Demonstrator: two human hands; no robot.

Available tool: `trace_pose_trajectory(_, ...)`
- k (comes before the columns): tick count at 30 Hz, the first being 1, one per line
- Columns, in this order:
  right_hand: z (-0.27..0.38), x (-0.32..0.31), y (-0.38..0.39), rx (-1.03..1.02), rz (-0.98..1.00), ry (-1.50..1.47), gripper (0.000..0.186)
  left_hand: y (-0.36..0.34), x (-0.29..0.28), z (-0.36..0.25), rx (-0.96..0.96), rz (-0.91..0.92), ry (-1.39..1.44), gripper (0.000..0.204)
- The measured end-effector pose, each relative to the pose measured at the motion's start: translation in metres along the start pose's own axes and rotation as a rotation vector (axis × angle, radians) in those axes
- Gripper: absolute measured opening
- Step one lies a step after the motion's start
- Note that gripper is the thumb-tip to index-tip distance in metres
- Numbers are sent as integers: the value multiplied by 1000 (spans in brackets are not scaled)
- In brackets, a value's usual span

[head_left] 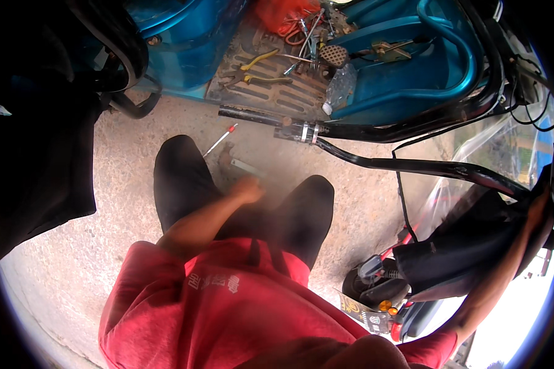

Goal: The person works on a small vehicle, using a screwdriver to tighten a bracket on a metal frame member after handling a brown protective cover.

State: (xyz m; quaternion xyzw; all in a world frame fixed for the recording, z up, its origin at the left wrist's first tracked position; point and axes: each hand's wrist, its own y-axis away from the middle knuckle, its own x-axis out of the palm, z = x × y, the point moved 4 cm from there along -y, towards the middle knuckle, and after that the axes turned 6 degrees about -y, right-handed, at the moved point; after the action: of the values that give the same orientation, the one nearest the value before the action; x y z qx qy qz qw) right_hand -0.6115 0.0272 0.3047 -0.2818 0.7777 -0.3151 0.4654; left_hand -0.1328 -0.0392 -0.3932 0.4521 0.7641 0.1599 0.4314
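Note:
My left hand (247, 189) is closed low between my knees. A hammer (243, 165) with a brown head and pale handle runs into it, slightly blurred. My right arm reaches far out to the right, and my right hand (539, 204) is by a black bent tube (425, 164). Its fingers are lost in the dark rim of the picture. On the concrete floor, ahead of my left knee, lies a thin screwdriver (220, 140) with a red end. Beyond it is a second black tube with a metal clamp (305, 131).
Pliers with yellow handles (261, 71) and loose tools lie on a grooved footboard (289, 101) between blue vehicle panels (406, 80). A clear plastic bottle (340, 89) rests beside them. Another person's black trouser leg (440, 252) is at the right. A dark shape (43, 166) fills the left.

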Motion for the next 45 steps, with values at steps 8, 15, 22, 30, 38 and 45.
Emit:
trace_pose_trajectory(8,6,6,1,-6,-2,-11,37,-13,18,14,-28,-88,-3,40)
trace_pose_trajectory(15,8,1,2,-13,-6,-10,37,6,0,-5,3,8,-47,44)
trace_pose_trajectory(22,9,-3,3,-27,-4,7,36,-4,20,5,-24,37,-85,48)
trace_pose_trajectory(30,9,-1,3,-39,1,21,36,-1,21,4,-33,69,-112,50)
trace_pose_trajectory(38,8,-1,9,-51,15,46,36,14,-4,-19,-10,110,-128,54)
trace_pose_trajectory(45,10,0,4,-65,17,85,36,8,5,-17,126,86,-112,57)
